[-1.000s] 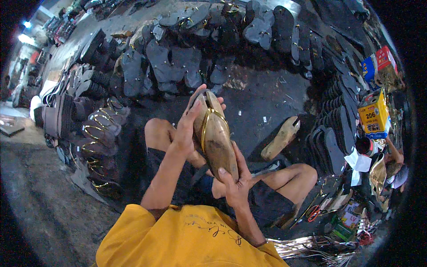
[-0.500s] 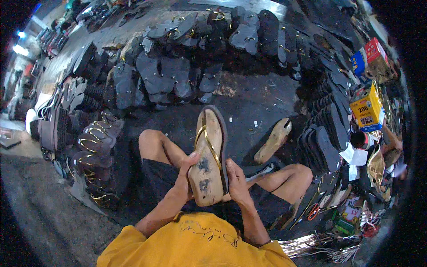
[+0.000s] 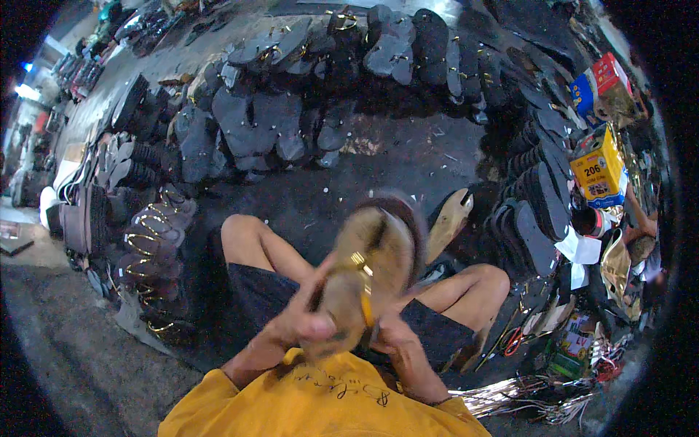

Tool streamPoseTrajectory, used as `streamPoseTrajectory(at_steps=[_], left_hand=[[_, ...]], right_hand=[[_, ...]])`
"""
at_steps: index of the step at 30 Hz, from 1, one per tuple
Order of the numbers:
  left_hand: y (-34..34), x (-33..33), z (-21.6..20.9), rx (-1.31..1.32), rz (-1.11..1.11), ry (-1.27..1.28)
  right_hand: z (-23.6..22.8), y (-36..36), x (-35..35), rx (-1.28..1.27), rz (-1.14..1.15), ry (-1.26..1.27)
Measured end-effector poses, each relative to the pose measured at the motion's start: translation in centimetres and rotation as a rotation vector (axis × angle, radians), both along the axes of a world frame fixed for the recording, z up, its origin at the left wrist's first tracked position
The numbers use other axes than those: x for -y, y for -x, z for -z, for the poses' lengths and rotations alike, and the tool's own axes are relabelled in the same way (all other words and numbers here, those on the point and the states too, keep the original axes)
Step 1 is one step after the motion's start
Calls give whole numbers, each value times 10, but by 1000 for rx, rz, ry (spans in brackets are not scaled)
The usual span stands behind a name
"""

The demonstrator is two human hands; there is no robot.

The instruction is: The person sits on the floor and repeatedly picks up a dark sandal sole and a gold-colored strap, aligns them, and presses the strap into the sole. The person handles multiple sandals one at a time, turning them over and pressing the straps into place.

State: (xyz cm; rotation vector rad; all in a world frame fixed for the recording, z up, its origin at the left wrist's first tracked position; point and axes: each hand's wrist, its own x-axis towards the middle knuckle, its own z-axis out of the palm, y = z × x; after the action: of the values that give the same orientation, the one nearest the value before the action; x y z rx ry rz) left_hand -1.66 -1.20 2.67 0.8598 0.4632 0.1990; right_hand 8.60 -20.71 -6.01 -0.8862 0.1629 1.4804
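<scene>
A sandal (image 3: 411, 229) with a dark sole and a gold strap (image 3: 367, 295) is fitted on a pale foot-shaped shoe last (image 3: 349, 237). It is tilted over my lap and smeared by motion. My left hand (image 3: 307, 325) grips the left side of the last low down, thumb across its surface. Against the lower right edge of the sandal my right hand (image 3: 395, 336) is closed, its fingers partly hidden and blurred. Beyond my right knee lies a second shoe last (image 3: 449, 224) on the dark floor, partly covered by the sandal.
Finished gold-strapped sandals (image 3: 149, 251) lie in a row at the left. Stacks of dark soles (image 3: 528, 229) stand at the right, with more dark sandals (image 3: 255, 127) ahead. A yellow box (image 3: 599, 171), scissors (image 3: 513, 341) and a bundle of thin strips (image 3: 520, 399) are farther right.
The sandal and its last have tipped and swung to the right and closer to me. My left hand has shifted lower along the last, and my right hand has moved down with it.
</scene>
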Motion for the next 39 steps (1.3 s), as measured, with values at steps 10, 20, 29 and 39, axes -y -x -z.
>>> streamPoseTrajectory(at_steps=[10,20,29,39], left_hand=[[-51,-1,17,-325,-103,-163],[-21,1,10,-273,-21,-1019],[-9,-3,0,102,82,-400],[-42,6,34,-201,-160,-732]], right_hand=[[-8,-15,-38,413,437,-25],[-68,-49,-18,197,35,-219],[-57,-31,11,-123,323,-126],[-78,-38,-50,687,168,-78]])
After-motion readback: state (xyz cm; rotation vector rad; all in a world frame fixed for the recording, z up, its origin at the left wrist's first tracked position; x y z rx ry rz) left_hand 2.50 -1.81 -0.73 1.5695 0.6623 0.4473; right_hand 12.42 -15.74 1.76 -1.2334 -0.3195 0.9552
